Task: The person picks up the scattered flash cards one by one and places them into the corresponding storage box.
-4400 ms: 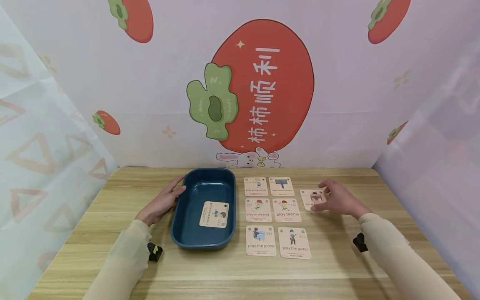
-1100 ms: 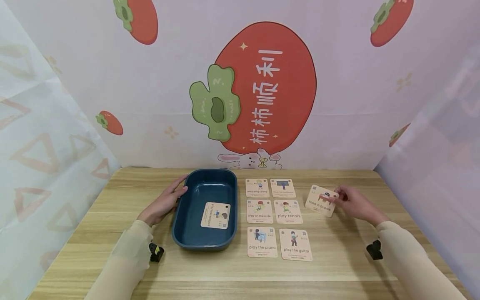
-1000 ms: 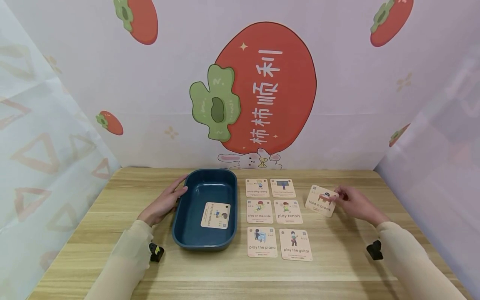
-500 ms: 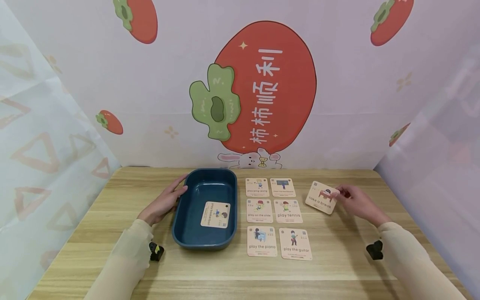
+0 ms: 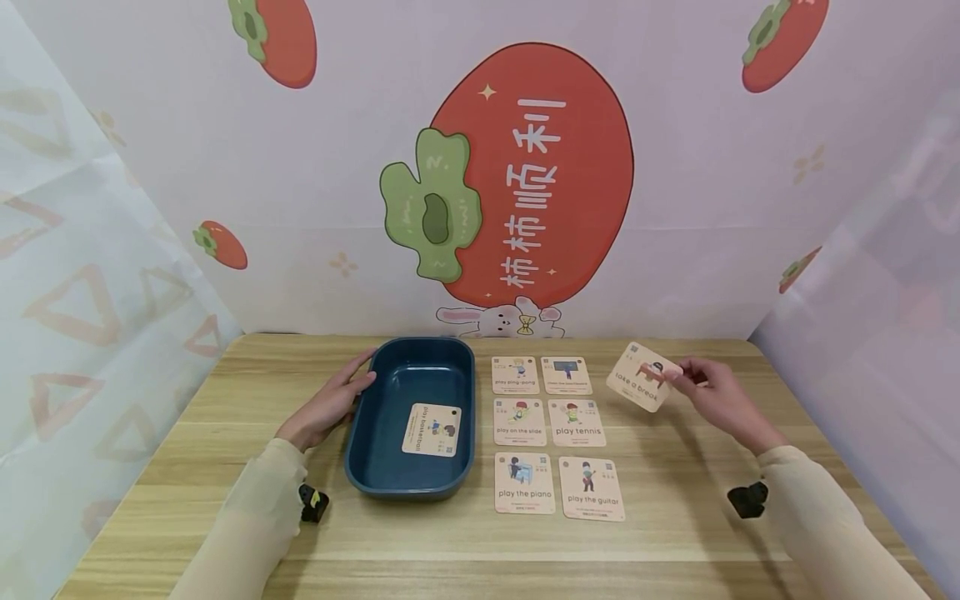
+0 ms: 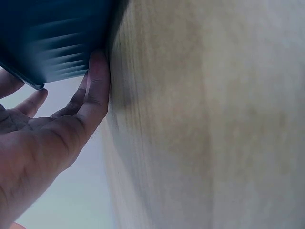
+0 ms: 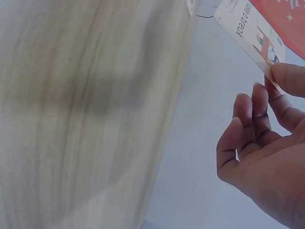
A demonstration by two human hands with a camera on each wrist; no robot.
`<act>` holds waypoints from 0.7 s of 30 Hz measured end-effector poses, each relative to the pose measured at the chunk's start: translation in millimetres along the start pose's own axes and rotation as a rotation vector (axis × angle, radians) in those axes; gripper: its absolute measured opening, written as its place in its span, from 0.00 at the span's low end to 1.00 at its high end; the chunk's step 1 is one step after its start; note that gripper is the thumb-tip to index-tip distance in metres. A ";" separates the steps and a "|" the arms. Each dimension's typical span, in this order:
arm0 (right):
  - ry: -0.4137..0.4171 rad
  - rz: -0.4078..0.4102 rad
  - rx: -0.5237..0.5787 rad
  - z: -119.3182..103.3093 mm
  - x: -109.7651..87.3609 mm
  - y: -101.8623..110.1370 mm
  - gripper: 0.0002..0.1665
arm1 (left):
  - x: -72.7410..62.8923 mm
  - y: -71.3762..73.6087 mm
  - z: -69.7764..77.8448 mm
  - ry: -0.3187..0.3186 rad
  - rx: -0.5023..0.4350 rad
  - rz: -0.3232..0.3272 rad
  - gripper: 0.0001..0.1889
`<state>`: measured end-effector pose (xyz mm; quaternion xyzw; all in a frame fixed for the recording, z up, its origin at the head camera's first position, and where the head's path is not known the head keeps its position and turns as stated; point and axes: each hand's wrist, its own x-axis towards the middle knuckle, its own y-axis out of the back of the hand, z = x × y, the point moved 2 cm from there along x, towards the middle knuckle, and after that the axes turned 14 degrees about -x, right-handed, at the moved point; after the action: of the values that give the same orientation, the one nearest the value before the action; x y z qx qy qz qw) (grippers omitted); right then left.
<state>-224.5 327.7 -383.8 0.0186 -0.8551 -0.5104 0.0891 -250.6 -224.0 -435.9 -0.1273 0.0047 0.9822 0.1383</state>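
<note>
The "take a break" card is off the table, tilted, to the right of six flat cards, its near corner pinched between the right hand's thumb and forefinger. It should weigh almost nothing and, judging by how flat it stays from one corner, be fairly stiff; the smooth face may slide a little, and a corner or edge seems the best place to hold it, since the corners could bend if squeezed hard. The left hand lies with fingers extended along the side of the blue box, where one more card lies face up. The head view hides what backs the thumb; the right wrist view shows the forefinger behind the card and the other fingers loosely bent, apart from it. Only the left wrist view shows the ribbed outer wall (and a fingertip against it, low by the table).
</note>
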 end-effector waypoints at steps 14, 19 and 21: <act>0.063 0.085 0.037 -22.6 1.5 9.2 0.18 | 0.6 -0.3 -0.9 -0.001 0.009 0.001 0.33; 0.080 0.102 0.059 -30.4 2.3 11.0 0.18 | 0.6 -0.3 -0.8 -0.004 0.013 0.002 0.33; 0.088 0.110 0.067 -33.9 2.4 12.0 0.17 | 0.7 0.0 -0.9 -0.004 0.011 0.002 0.33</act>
<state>-220.3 303.7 -357.2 -0.0030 -0.8668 -0.4744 0.1538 -250.9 -223.8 -436.9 -0.1244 0.0097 0.9826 0.1379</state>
